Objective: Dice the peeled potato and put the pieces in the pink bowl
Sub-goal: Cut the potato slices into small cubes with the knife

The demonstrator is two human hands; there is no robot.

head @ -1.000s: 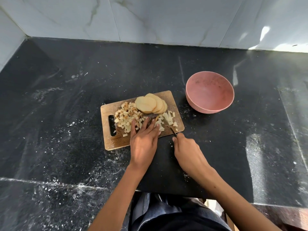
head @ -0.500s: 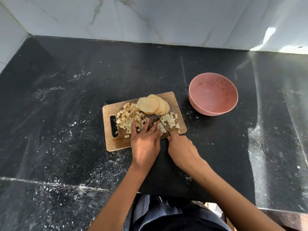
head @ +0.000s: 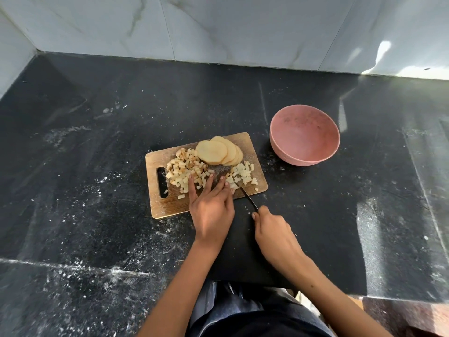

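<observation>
Nearest the person, the right hand has its fingers curled round the dark handle of a slim kitchen knife, whose blade runs up onto the rectangular wooden cutting board toward the small pile of pale potato cubes at the board's right side. Just left of it, the left hand lies flat with straight, relaxed fingers, the fingertips pressed down on the board between that pile and the larger heap of browner diced pieces. The blade sits very near those fingertips, so a sweep or chop could nick them if the hand does not draw back. Cubes lying at the board's right edge may be pushed off onto the speckled black stone counter. Farther back, the round peeled potato slices lean stacked and uncut; they could slide when cut. Beyond, the matte pink bowl stands apart from the board, holding no pieces, so carried dice may spill across the gap.
</observation>
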